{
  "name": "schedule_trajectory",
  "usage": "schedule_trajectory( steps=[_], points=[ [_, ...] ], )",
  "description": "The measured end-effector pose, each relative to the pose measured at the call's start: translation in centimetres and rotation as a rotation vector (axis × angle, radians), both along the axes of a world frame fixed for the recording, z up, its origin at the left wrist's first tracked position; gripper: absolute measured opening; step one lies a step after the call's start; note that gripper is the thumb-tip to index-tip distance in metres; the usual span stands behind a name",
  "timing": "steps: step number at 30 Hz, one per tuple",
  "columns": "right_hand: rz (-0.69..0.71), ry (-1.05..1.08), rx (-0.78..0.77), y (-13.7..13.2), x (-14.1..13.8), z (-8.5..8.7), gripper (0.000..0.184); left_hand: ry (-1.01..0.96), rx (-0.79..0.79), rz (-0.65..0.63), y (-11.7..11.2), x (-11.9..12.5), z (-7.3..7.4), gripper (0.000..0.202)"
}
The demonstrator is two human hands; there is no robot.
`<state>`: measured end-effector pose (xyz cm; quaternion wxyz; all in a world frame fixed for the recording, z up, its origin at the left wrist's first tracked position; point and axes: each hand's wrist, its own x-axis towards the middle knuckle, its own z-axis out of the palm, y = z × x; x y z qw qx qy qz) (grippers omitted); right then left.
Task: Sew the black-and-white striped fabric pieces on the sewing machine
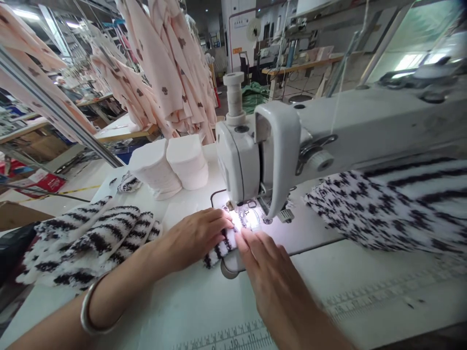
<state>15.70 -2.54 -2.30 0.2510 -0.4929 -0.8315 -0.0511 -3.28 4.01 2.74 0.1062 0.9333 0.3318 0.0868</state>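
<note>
Seen from the head camera, looking down at a white worktop (189, 301) with a printed ruler along its near edge, a white industrial sewing machine (277, 141) fills the centre and right. Under its lit needle area lies a small piece of black-and-white striped fuzzy fabric (221, 249). The left hand (195, 236), a silver bangle (87, 311) on its wrist, lies flat on this piece, fingers (222, 221) stretched out and pressing it down beside the presser foot. The right hand (266, 265) rests just to the right, fingers together and nearly straight, fingertips touching the fabric's edge at the needle plate; neither hand grips anything. A pile of the same striped pieces (87, 238) sits at the left, more striped fabric (394, 209) drapes at the right under the machine arm, and two stacks of white cut pieces (171, 167) stand behind. Pink printed garments (164, 63) hang further back.
</note>
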Motion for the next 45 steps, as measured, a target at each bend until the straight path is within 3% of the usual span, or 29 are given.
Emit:
schedule_trajectory(
  steps=[5,10,15,17,21,26,34,45],
  points=[
    [0.050,0.016,-0.039,0.3,1.0,-0.5,0.057,0.005,0.002,0.020,-0.4,-0.7,-0.3,0.029],
    [0.170,0.027,-0.155,2.8,3.4,0.8,0.054,-0.057,0.084,0.210,-2.5,1.4,-1.7,0.025],
    [0.178,-0.068,-0.319,4.9,4.4,2.5,0.057,-0.014,0.222,0.423,-4.0,4.2,-2.8,0.023],
    [0.191,-0.126,-0.276,4.7,4.7,2.5,0.058,0.010,0.242,0.443,-4.1,4.4,-2.5,0.022],
    [0.139,-0.087,-0.041,1.8,5.5,1.2,0.072,-0.118,0.130,0.265,-3.8,3.0,-0.8,0.018],
    [0.032,-0.007,-0.092,-1.9,6.4,-0.4,0.079,-0.150,-0.023,0.004,-3.9,1.3,0.3,0.017],
    [0.027,0.031,-0.064,-2.1,6.7,-1.5,0.069,-0.240,0.047,0.007,-3.9,1.0,-0.7,0.013],
    [0.009,0.020,-0.096,-2.1,6.7,-1.5,0.065,-0.160,0.087,-0.077,-3.9,-0.7,-1.5,0.017]
  ],
)
